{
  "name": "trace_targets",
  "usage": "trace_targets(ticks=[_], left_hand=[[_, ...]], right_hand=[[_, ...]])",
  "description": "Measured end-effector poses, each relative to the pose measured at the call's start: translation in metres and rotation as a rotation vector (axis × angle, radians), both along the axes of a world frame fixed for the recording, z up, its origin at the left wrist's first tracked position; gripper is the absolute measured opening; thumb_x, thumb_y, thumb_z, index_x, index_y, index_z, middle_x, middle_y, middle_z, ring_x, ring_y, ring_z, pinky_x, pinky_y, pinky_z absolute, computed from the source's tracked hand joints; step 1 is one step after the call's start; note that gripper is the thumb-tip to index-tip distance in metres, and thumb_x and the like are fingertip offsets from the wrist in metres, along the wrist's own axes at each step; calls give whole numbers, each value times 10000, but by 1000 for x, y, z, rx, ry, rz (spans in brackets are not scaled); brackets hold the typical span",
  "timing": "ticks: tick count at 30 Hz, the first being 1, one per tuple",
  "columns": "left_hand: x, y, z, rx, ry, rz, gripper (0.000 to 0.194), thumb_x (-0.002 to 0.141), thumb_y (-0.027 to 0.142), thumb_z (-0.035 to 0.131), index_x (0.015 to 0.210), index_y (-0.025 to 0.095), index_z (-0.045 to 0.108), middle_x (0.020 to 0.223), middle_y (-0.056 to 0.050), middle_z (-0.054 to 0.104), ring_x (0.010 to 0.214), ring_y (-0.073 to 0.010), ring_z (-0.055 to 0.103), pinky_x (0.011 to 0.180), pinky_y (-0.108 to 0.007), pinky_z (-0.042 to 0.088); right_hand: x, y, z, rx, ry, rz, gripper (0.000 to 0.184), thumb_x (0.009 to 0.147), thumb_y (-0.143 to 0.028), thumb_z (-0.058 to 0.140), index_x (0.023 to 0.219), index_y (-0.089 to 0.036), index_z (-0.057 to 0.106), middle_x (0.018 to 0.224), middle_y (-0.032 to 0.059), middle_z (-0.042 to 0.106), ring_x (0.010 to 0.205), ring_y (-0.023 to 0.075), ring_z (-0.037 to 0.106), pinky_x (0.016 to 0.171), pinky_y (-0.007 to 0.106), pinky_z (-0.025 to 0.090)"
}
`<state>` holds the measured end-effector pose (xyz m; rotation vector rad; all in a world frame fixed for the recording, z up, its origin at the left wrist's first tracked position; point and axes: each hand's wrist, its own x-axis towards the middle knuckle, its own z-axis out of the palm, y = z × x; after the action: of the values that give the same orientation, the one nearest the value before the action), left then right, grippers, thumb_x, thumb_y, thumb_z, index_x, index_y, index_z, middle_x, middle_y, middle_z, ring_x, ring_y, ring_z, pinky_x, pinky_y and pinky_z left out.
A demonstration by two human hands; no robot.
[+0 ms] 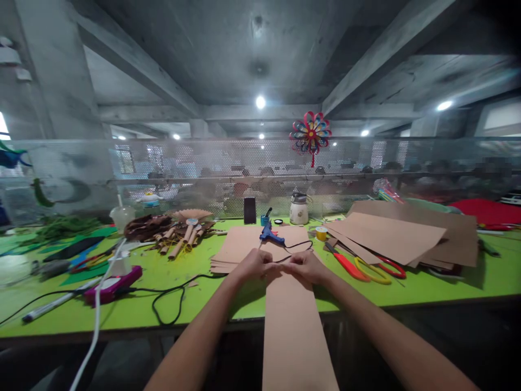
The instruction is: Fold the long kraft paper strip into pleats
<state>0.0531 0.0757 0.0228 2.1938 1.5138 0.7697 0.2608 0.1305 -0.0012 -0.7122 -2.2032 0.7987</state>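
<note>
You look to be at the folding or creasing step, w/ the fingers of your left hand point(255, 263) and right hand point(306, 266) pinching the far end of the long tan paper strip point(296, 336) approx. mid-frame. Next move prob. calls for even pressure along that edge; the rest runs from your fingers past the bright-green flat tabletop point(249, 304) to bottom ctr. of frame.
</note>
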Motion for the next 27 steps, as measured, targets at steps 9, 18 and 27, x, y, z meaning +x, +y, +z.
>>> trace_targets(ticks=[9,18,27], left_hand=[[-2,1,4,-64,-143,0,405,715,515,582,555,158,480,450,58,427,430,-76,355,425,-196,221],[-9,2,5,-147,-123,-116,333,733,426,576,631,112,618,546,11,525,512,-96,420,499,-207,301],[6,6,26,-126,-126,-215,321,753,418,574,692,108,627,604,18,493,577,-105,396,532,-214,292]], right_hand=[[6,2,9,-220,76,88,433,721,-519,628,709,-87,663,575,3,517,519,78,381,488,207,271],[8,4,8,-237,109,52,374,694,-479,656,675,-106,628,538,-20,487,499,74,358,470,207,251],[-3,1,12,-243,99,160,439,794,-532,546,620,-130,562,452,-63,357,438,61,275,439,207,206]])
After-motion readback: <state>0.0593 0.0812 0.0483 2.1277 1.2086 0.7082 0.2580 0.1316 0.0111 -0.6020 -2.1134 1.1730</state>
